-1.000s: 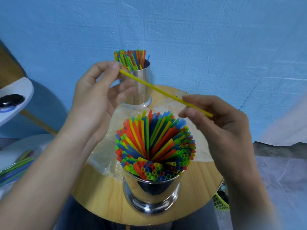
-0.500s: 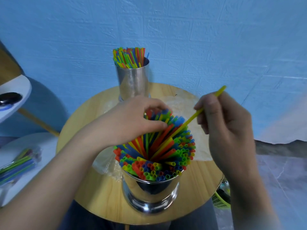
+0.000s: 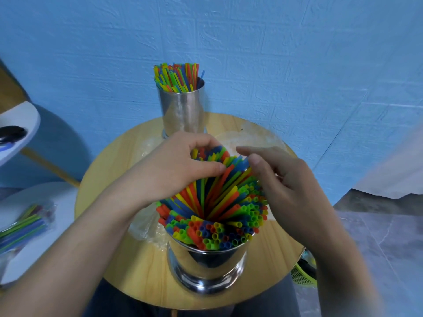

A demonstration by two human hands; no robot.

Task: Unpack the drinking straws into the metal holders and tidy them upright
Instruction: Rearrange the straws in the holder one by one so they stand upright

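Left hand (image 3: pixel 174 172) grips multicoloured plastic straws (image 3: pixel 217 202); right hand (image 3: pixel 288 188) touches them, fingers loose. Rough pushing could tip shiny metal holder (image 3: pixel 206 261) beneath.

straws (image 3: pixel 212 209) in near holder (image 3: pixel 207 266), second holder (image 3: pixel 183 108) behind

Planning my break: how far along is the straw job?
Done: the far holder stands filled, straws roughly upright. In hand: the left hand grips and the right hand touches the fanned straws in the near holder. Left: straightening these, and the packed bundle at left.
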